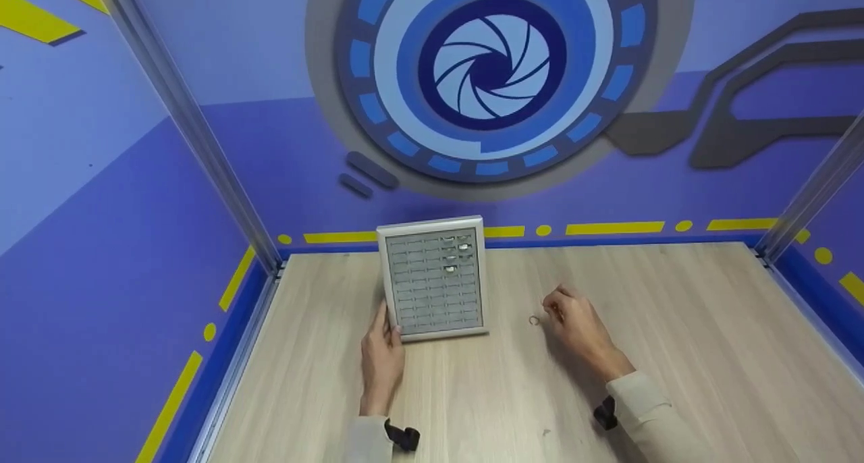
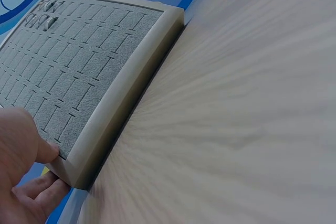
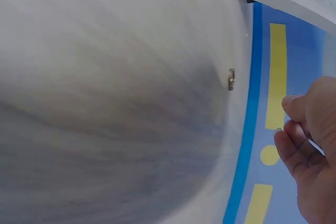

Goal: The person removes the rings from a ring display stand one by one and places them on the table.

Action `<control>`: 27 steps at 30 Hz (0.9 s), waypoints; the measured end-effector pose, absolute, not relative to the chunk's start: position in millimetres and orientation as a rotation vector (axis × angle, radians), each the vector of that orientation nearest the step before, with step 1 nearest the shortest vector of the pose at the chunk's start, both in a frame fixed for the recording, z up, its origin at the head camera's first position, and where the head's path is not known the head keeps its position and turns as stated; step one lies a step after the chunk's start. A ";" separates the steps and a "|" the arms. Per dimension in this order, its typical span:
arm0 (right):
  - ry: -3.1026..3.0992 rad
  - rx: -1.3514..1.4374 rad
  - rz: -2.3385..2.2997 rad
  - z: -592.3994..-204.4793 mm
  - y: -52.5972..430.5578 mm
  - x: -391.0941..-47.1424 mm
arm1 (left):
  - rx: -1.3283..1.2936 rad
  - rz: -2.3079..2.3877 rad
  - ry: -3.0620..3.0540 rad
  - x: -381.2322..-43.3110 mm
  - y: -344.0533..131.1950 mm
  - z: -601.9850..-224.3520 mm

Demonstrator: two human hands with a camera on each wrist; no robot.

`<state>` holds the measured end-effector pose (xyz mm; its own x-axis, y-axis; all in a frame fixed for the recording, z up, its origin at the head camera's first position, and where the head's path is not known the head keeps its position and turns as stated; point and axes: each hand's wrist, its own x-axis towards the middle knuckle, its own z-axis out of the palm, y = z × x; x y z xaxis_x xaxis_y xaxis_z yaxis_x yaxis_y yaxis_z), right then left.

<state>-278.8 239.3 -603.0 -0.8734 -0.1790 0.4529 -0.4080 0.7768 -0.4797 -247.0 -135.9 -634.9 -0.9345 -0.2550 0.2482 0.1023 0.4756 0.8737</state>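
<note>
One printed wall [image 1: 270,146] rises behind the pale-framed tray [image 1: 433,225], and one wood-grain table [image 1: 472,395] lies beneath it. The single tray stands tilted up, its long axis running from lower edge to top, its slotted face toward the person. Two hands flank it. The left hand [image 1: 383,360] grips the tray's lower left corner, thumb on the front, fingers behind. The right hand [image 1: 578,326] is over the table to the right of the tray, apart from it, fingers curled; whether it pinches anything, I cannot tell.

One loose ring [image 3: 231,79] lies on the table, right of the tray, between it and the right hand, just beside that hand's fingertips and not visibly touching them. The right hand is clearly the nearer one. Small bright pieces [image 1: 464,247] sit in the tray's upper right slots, roughly seven, too small to count surely.
</note>
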 end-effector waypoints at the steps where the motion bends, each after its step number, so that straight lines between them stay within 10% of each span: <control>1: -2.586 0.451 0.808 -604.6 239.8 -278.8 | 0.135 -1.446 -2.384 -246.8 -135.7 -634.6; 27: -2.680 0.398 0.778 -625.5 249.1 -279.5 | 0.132 -1.424 -2.381 -247.7 -135.9 -636.4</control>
